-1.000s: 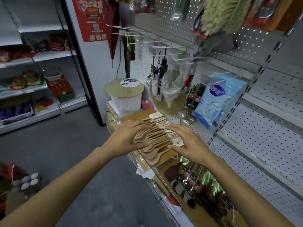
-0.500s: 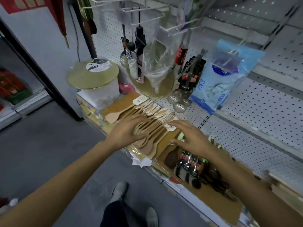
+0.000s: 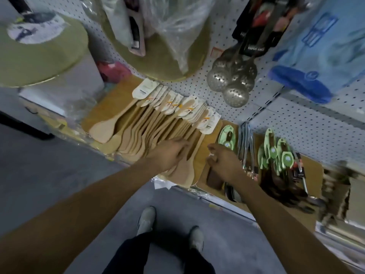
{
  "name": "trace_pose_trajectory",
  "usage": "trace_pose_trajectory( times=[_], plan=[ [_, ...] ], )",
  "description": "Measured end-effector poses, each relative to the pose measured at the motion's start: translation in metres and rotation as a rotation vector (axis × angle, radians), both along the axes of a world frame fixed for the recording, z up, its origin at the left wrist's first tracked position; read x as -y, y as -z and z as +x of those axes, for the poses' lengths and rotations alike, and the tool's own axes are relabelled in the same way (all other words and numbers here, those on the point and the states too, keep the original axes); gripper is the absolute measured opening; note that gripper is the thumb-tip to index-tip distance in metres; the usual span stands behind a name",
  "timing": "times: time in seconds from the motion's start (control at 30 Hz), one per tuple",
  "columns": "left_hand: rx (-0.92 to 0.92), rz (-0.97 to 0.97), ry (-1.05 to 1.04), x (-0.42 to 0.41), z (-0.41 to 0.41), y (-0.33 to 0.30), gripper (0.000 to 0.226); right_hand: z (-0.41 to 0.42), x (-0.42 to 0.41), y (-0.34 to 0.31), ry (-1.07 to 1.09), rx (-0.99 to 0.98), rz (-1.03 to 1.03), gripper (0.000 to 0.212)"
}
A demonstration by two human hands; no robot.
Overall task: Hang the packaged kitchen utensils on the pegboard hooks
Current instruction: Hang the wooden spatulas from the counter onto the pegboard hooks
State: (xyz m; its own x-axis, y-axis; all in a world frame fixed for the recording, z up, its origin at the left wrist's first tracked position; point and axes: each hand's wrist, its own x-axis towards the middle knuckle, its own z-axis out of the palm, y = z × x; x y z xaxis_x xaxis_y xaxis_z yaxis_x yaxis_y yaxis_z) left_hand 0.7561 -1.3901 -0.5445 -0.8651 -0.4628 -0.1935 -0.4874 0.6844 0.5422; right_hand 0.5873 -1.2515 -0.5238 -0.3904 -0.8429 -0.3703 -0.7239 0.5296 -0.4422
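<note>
A fanned pile of light wooden spatulas (image 3: 146, 125) with white card labels lies on the wooden shelf (image 3: 207, 155) below the pegboard (image 3: 296, 123). My left hand (image 3: 169, 154) rests flat on the spatula blades, fingers apart, gripping nothing. Just right of the pile lies a dark spatula with a green card (image 3: 227, 135). My right hand (image 3: 223, 163) lies across its handle with the fingers curled around it; the dark blade shows below the hand.
Metal skimmers (image 3: 231, 80), a blue packet (image 3: 308, 56) and a plastic-wrapped gold board (image 3: 167, 62) hang on the pegboard above. Steel tongs (image 3: 246, 147) and more green-carded dark utensils (image 3: 276, 155) lie to the right. My shoes (image 3: 146, 220) stand on the grey floor.
The view has tipped down and closer to the shelf. My right hand left the pile's card ends and moved right onto the dark spatula. My left hand slid toward the blades.
</note>
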Motion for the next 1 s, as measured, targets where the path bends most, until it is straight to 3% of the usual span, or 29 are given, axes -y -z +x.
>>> trace_pose_trajectory(
  times=[0.17, 0.3, 0.4, 0.5, 0.6, 0.7, 0.8, 0.87, 0.9, 1.0],
  plan=[
    [0.052, 0.092, -0.104, 0.013, -0.036, 0.089, 0.028, -0.001, 0.03, 0.107, 0.234, 0.055, 0.118, 0.037],
    [0.07, 0.125, -0.246, 0.022, -0.057, 0.124, 0.032, -0.001, 0.047, 0.159, 0.418, 0.133, 0.095, 0.017],
    [0.121, 0.081, -0.194, 0.024, -0.067, 0.14, 0.033, 0.002, 0.058, 0.181, 0.56, 0.214, 0.068, 0.025],
    [0.224, -0.017, -0.079, 0.023, -0.076, 0.146, 0.037, 0.008, 0.068, 0.191, 0.641, 0.187, 0.036, 0.022],
    [0.231, 0.013, -0.088, 0.021, -0.084, 0.145, 0.042, 0.007, 0.073, 0.191, 0.703, 0.226, 0.045, 0.019],
    [0.161, 0.265, -0.188, 0.021, -0.083, 0.139, 0.045, -0.002, 0.07, 0.184, 0.802, 0.336, 0.041, 0.016],
    [0.102, 0.683, -0.324, 0.026, -0.08, 0.123, 0.051, -0.008, 0.055, 0.174, 0.883, 0.389, 0.02, 0.02],
    [0.064, 0.931, -0.366, 0.028, -0.079, 0.108, 0.044, -0.011, 0.042, 0.164, 0.925, 0.392, 0.0, 0.013],
    [0.062, 0.993, -0.369, 0.028, -0.079, 0.1, 0.043, -0.012, 0.036, 0.157, 0.939, 0.386, -0.019, 0.006],
    [0.088, 1.056, -0.335, 0.023, -0.076, 0.08, 0.039, -0.016, 0.018, 0.137, 0.955, 0.426, -0.051, 0.016]
  ],
)
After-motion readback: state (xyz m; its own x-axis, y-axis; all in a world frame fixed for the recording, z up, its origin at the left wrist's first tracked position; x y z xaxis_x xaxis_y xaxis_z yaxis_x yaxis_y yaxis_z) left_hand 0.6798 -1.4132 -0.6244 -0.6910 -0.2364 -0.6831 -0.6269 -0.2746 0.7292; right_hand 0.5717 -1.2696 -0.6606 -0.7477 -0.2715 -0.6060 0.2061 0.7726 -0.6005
